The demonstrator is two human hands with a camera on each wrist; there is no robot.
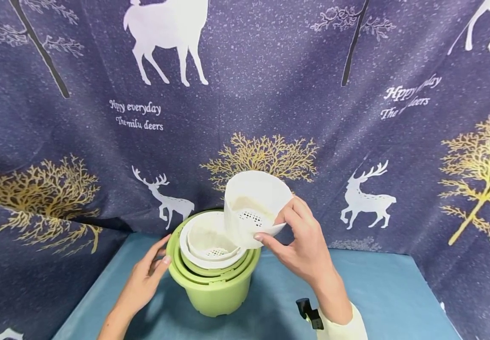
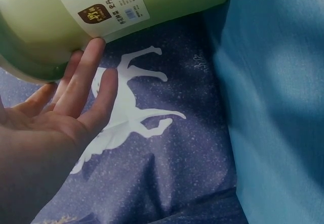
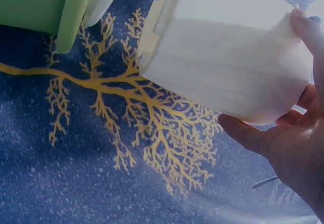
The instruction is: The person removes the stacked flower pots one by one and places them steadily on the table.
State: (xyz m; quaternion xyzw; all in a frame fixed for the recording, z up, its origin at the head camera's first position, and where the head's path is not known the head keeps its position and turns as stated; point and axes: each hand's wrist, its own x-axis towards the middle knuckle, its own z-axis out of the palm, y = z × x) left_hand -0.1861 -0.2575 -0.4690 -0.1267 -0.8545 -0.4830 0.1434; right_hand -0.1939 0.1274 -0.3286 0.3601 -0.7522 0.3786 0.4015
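Note:
My right hand pinches the rim of a thin white plastic flowerpot, thumb on one side and fingers on the other. The pot tilts so its holed bottom and brownish stain inside show; in the right wrist view its white side faces the camera. Beside and below it stands a nest of flowerpots: a large light green pot outside, more green rims within, then white pots at the centre. My left hand touches the green pot's left rim with fairly straight fingers along its side.
The pots stand on a blue cloth-covered table. Close behind hangs a dark blue curtain printed with deer and trees. A white label is on the green pot's side. A black strap mount sits at my right wrist.

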